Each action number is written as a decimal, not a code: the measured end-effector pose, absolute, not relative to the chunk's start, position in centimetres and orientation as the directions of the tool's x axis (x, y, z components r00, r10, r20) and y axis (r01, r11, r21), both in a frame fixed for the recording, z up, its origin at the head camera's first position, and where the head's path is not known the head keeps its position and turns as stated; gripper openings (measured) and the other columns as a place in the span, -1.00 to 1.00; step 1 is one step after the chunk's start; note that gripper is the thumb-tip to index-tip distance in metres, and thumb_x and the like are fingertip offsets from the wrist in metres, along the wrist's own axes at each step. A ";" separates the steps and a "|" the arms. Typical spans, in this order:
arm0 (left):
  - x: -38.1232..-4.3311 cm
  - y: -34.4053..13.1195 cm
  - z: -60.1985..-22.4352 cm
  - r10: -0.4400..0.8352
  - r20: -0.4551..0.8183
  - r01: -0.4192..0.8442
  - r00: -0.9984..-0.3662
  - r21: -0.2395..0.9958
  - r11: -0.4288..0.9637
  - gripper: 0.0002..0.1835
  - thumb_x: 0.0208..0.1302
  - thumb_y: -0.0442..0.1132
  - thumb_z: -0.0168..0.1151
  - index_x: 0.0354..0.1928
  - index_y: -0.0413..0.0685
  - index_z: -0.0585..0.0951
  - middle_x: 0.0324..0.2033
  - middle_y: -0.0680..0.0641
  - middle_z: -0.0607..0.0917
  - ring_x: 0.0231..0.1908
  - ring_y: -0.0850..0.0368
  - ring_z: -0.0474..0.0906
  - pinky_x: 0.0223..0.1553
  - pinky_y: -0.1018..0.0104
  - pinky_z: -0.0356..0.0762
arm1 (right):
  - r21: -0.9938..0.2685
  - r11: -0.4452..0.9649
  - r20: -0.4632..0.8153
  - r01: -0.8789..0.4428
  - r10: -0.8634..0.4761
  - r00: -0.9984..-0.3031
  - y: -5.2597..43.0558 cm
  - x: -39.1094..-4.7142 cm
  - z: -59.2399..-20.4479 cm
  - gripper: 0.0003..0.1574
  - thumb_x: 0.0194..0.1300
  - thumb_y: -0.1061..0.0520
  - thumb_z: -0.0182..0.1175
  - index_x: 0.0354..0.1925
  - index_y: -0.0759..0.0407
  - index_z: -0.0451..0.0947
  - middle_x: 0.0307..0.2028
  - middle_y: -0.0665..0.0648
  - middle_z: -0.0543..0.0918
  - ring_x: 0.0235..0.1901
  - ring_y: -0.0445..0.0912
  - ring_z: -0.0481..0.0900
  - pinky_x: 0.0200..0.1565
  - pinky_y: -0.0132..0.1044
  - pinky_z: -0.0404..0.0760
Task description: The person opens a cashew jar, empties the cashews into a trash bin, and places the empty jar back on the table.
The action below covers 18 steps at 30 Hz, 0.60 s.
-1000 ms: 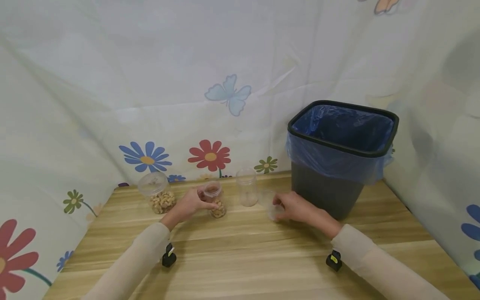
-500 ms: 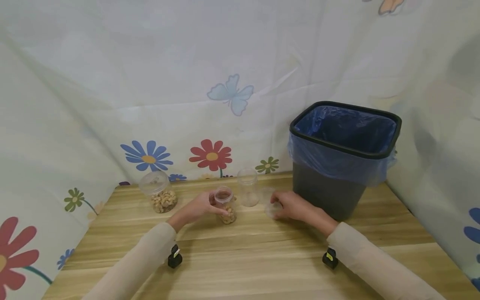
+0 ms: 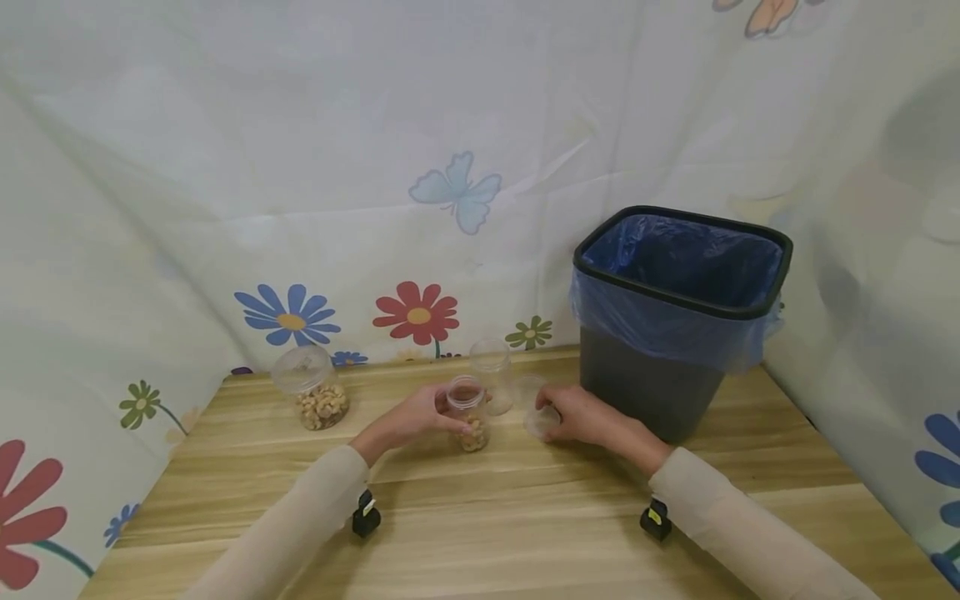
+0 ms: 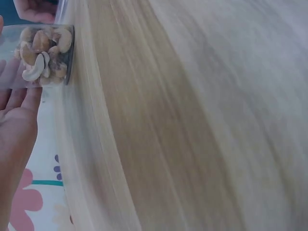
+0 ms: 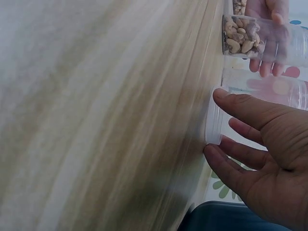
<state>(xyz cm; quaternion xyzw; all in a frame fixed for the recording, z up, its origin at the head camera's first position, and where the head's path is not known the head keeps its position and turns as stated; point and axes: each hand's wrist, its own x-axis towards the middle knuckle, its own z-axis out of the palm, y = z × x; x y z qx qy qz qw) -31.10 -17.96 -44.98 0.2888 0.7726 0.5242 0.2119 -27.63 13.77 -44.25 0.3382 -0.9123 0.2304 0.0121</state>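
My left hand (image 3: 420, 419) grips a small clear plastic jar (image 3: 467, 402) by its side, thumb at the front. The jar stands upright with its mouth uncovered, and cashews (image 4: 45, 55) fill its lower part. On the table to the right, my right hand (image 3: 581, 414) pinches a round clear lid (image 5: 213, 120) between thumb and fingers. In the right wrist view the lid lies flat at the tabletop. Just behind the held jar stands a second clear jar (image 3: 491, 360), with nothing seen inside, partly covered by the first in the head view.
At the left is a wider clear jar (image 3: 322, 406) of nuts with a lid on top. Another clear lid (image 3: 531, 386) lies behind the right hand. A grey bin (image 3: 645, 383) with a blue liner stands at the back right of the wooden table (image 3: 480, 533).
My left hand has moved the jar of cashews to the right, next to the other clear jar. My right hand has shifted slightly left with its fingers still at the lid.
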 end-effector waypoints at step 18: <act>-31.8 -17.1 -45.1 0.650 -0.044 0.204 -0.759 0.932 0.300 -0.29 0.17 -0.19 0.54 0.38 0.13 0.50 0.20 0.00 0.65 0.19 0.08 0.56 0.15 0.18 0.52 | -0.363 0.685 0.163 -0.631 -0.621 -0.767 13.6 -28.1 -44.0 -0.45 0.08 0.22 0.56 0.00 0.33 0.57 -0.16 0.25 0.70 -0.42 -0.18 0.48 -0.26 -0.27 0.55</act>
